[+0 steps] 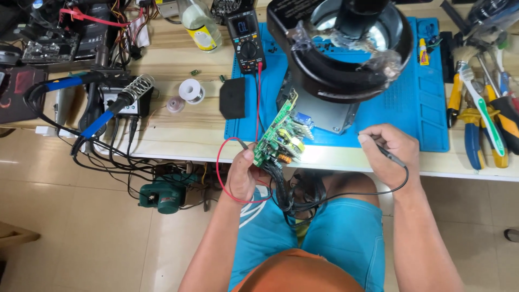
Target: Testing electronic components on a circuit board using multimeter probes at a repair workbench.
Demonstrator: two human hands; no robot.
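Fingers of the left hand (241, 176) pinch the lower end of a green printed circuit board (279, 132) crowded with small yellow, blue and orange components, and the same hand also presses a red-leaded probe (243, 145) against that end of the board. Fingers of the right hand (390, 154) are curled shut around a thin black probe (390, 156), held like a pen, its tip pointing left toward the board but apart from it.

Landmark for places is the blue silicone mat (427, 116) on the pale wooden worktop (184, 132). The board hangs in the air over the mat's near left corner, just at the worktop's front edge. Its long axis runs diagonally, from the lower end in the left hand up and away toward the black round appliance housing (346, 59) that sits on the mat's far middle. A bundle of black wires (286, 192) trails down from the board's lower end toward the lap.

By its look the board is light and stiff, but fragile: solder joints and upright parts would suffer from squeezing, so bare edges are the place to hold it, as the left hand does. The wire bundle probably tugs on it a little.

A black-and-yellow multimeter (247, 40) stands at the mat's far left corner, its red lead (230, 186) looping down past the left hand.
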